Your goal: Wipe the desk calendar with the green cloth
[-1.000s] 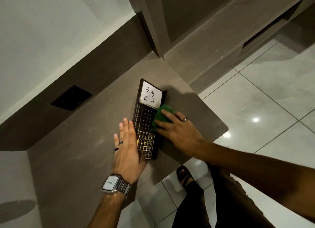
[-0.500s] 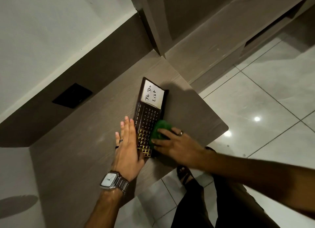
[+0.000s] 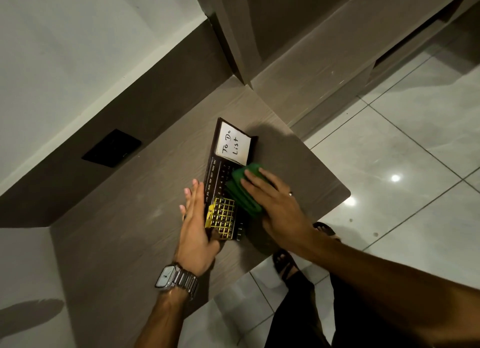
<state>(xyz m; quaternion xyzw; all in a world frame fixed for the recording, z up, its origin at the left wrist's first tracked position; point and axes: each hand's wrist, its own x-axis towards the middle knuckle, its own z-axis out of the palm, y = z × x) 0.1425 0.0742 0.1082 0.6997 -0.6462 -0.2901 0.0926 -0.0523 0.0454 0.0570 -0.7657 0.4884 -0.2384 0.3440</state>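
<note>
A dark brown desk calendar (image 3: 217,177) lies flat on the wooden desk (image 3: 130,217), with a white "To Do List" pad at its far end and a gold number grid at its near end. My right hand (image 3: 275,204) presses a folded green cloth (image 3: 242,189) flat onto the calendar's right side, near its middle. My left hand (image 3: 196,223) rests with straight fingers against the calendar's left edge, and its palm covers the near left corner. It wears a metal watch and rings.
The desk's rounded corner (image 3: 345,193) lies just right of the calendar, with glossy tiled floor (image 3: 389,165) beyond. A black wall socket (image 3: 111,148) sits on the back panel at left. Cabinets (image 3: 311,48) stand behind. My sandalled feet show below the desk edge.
My right hand slid the green cloth toward me along the calendar, then back up toward the pad. My left hand stayed against the left edge.
</note>
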